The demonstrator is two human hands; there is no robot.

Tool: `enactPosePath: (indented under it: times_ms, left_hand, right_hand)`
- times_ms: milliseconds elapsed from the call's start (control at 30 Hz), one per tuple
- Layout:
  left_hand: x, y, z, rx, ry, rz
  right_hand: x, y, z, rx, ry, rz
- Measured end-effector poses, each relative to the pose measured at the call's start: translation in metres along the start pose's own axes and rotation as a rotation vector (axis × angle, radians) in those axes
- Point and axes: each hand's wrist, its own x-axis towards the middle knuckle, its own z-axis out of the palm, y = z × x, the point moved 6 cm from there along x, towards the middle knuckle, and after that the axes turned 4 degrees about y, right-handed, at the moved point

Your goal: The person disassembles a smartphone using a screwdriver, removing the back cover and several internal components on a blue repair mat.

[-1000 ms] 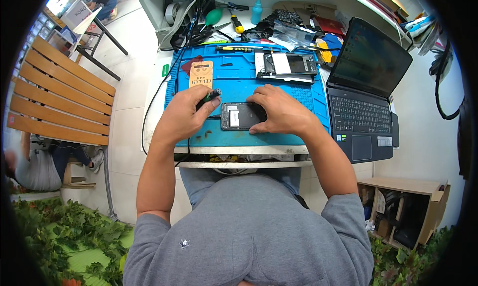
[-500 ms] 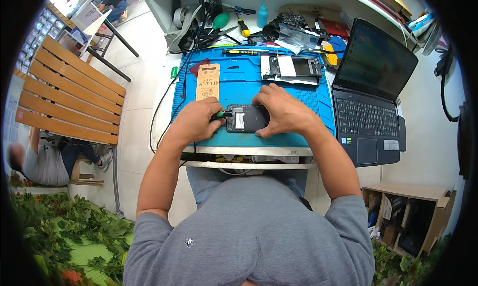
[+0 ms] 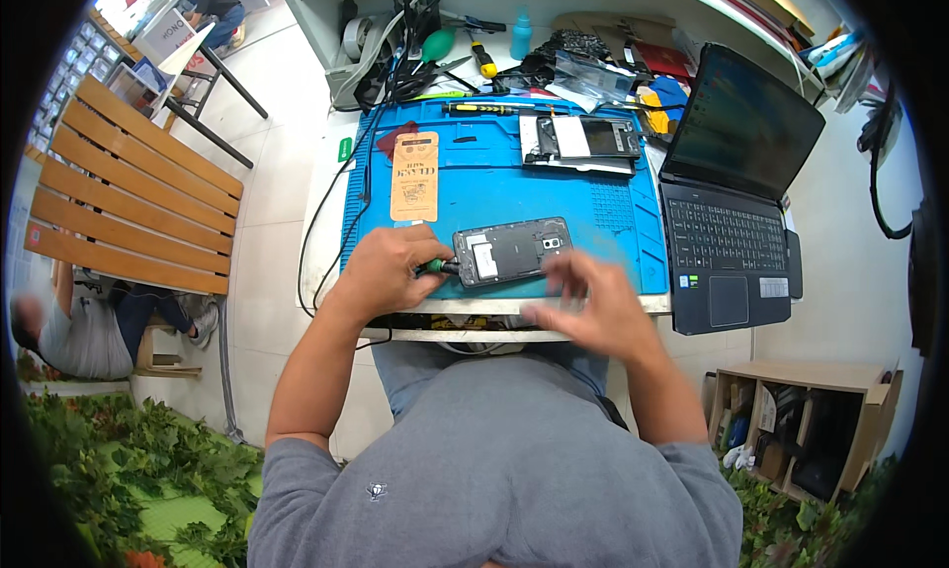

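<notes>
- We saw the dark phone (image 3: 514,256) lying on the blue mat (image 3: 484,192), near its front edge and slightly askew, with a white label toward its left end and its camera lenses toward the right.
- We had the left hand (image 3: 391,273) closed around a green-handled tool (image 3: 434,266), pointed at the phone's left end; we could not tell whether its tip touched.
- We saw the right hand (image 3: 595,306), blurred, beside the phone's lower right corner, thumb and fingers wide apart with nothing visible between them.
- Beyond the left hand, we saw a tan card (image 3: 414,179).
- Farther back on the right, we saw a second phone-like device (image 3: 610,139).
- Right of the mat, we saw an open laptop (image 3: 727,230).
</notes>
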Motion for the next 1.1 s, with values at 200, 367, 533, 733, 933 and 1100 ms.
enactPosePath:
  times_ms: [200, 367, 533, 733, 933, 1100]
  left_hand:
    - [-0.003, 0.006, 0.006, -0.082, 0.004, -0.027]
    - [-0.004, -0.003, 0.015, -0.141, -0.001, -0.067]
    - [-0.003, 0.006, 0.018, -0.194, -0.127, -0.121]
    - [0.006, -0.036, -0.020, -0.040, 0.072, -0.233]
    - [0.010, -0.038, -0.044, 0.057, 0.308, -0.341]
    - [-0.003, -0.032, -0.037, -0.073, 0.296, -0.351]
  right_hand:
    - [-0.038, 0.012, 0.077, 1.094, -0.179, 0.549]
    - [-0.029, 0.016, 0.095, 1.326, -0.055, 0.630]
    - [-0.019, 0.021, 0.102, 1.287, 0.045, 0.636]
    - [-0.009, 0.010, 0.104, 1.221, 0.127, 0.662]
    - [-0.014, 0.012, 0.096, 1.220, 0.110, 0.623]
    - [-0.013, 0.009, 0.064, 0.812, -0.201, 0.452]
